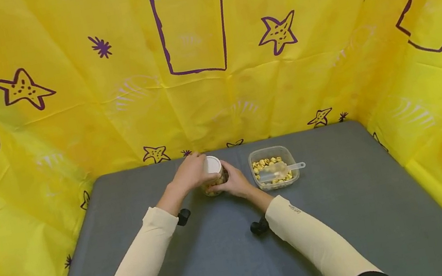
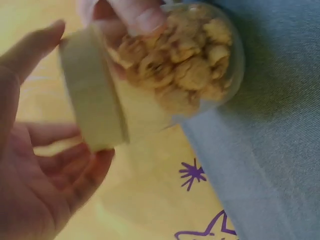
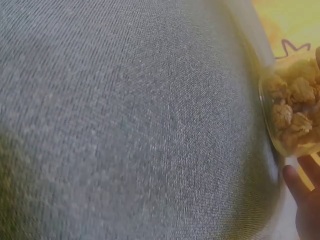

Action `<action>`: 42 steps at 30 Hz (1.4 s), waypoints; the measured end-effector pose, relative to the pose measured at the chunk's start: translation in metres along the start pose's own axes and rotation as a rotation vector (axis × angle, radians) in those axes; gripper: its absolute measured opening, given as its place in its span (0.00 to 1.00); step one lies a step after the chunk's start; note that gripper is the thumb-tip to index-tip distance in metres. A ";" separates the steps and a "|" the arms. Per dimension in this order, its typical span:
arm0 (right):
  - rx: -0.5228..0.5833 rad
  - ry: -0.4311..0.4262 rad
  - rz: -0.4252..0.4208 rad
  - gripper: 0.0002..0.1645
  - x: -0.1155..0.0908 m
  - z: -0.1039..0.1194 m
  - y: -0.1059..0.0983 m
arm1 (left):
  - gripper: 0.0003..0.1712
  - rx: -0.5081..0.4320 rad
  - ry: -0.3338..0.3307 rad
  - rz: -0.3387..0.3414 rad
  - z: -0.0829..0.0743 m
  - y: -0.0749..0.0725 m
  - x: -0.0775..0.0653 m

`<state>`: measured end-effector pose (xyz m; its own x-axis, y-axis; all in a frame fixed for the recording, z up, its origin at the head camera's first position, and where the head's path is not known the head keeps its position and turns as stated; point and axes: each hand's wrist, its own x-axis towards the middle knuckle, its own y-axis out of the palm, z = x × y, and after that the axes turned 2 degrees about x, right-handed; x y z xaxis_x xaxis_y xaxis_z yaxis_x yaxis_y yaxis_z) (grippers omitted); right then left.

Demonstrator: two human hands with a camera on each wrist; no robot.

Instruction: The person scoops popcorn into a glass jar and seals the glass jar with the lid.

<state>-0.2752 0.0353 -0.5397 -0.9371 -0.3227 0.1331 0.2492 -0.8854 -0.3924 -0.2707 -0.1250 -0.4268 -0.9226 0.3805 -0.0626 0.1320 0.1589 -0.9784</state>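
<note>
A clear jar [image 2: 190,65] about half full of popcorn stands at the back of the table, its white lid [image 1: 211,165] seated on top. My left hand [image 1: 191,172] grips that lid from the left, thumb on one side and fingers curled on the other. From the right, my right hand [image 1: 236,182] holds the jar's body, with a thumb or fingertip showing against the clear wall in the left wrist view. The right wrist view catches only the jar's base and some fingers [image 3: 299,187] at its edge.
Right of the jar sits a clear plastic tub [image 1: 271,150] of popcorn, with a translucent scoop [image 1: 298,165] lying across it, handle over the right rim. A grey cloth covers the table [image 1: 225,265]. Yellow patterned curtains [image 1: 207,111] enclose the back and sides.
</note>
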 end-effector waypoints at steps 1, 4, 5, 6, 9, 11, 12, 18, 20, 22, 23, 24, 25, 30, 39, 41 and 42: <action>0.001 0.005 0.007 0.53 0.000 0.000 0.000 | 0.45 -0.005 -0.025 -0.021 -0.001 0.003 0.000; -0.002 0.007 0.024 0.53 -0.001 -0.001 0.000 | 0.44 -0.011 -0.072 -0.091 -0.002 0.011 0.000; -0.005 0.006 0.029 0.53 -0.001 -0.002 0.000 | 0.43 -0.016 -0.075 -0.108 -0.001 0.012 0.000; -0.002 0.004 0.033 0.53 -0.001 -0.002 0.000 | 0.43 -0.025 -0.069 -0.119 0.000 0.014 0.000; 0.002 0.006 0.033 0.54 -0.001 -0.003 0.000 | 0.42 -0.044 0.004 -0.127 0.006 0.017 0.001; 0.004 0.003 0.039 0.54 0.000 -0.004 -0.001 | 0.42 -0.064 0.068 -0.117 0.011 0.017 0.001; 0.006 -0.001 0.043 0.54 0.000 -0.004 -0.001 | 0.42 -0.081 0.099 -0.108 0.014 0.016 0.002; 0.003 -0.010 0.059 0.55 0.002 -0.005 -0.003 | 0.43 -0.196 0.195 -0.026 0.023 0.012 0.001; 0.007 -0.011 0.053 0.55 0.002 -0.006 -0.004 | 0.45 -0.190 0.170 -0.023 0.020 0.012 0.001; 0.014 -0.011 0.049 0.54 0.002 -0.006 -0.004 | 0.47 -0.147 0.112 -0.045 0.016 0.012 0.001; 0.019 -0.013 0.053 0.54 0.002 -0.006 -0.004 | 0.47 -0.117 0.070 -0.058 0.013 0.012 0.001; 0.021 -0.013 0.055 0.53 0.003 -0.006 -0.004 | 0.48 -0.091 0.029 -0.072 0.010 0.012 0.000; 0.024 -0.011 0.058 0.53 0.003 -0.006 -0.004 | 0.49 -0.064 -0.010 -0.083 0.007 0.012 0.000; 0.020 0.005 0.064 0.53 0.004 -0.006 -0.005 | 0.44 -0.002 -0.097 -0.123 -0.004 0.012 0.000; 0.005 -0.003 0.060 0.54 0.004 -0.004 -0.007 | 0.43 -0.011 -0.006 -0.082 -0.001 0.009 0.003; 0.002 -0.006 0.058 0.54 0.004 -0.004 -0.007 | 0.44 -0.023 0.039 -0.056 0.003 0.007 0.003; -0.004 -0.009 0.057 0.53 0.004 -0.004 -0.006 | 0.45 -0.032 0.061 -0.043 0.006 0.006 0.003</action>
<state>-0.2811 0.0409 -0.5403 -0.9191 -0.3759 0.1181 0.3016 -0.8642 -0.4028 -0.2748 -0.1282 -0.4340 -0.9039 0.4276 -0.0072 0.1047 0.2049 -0.9732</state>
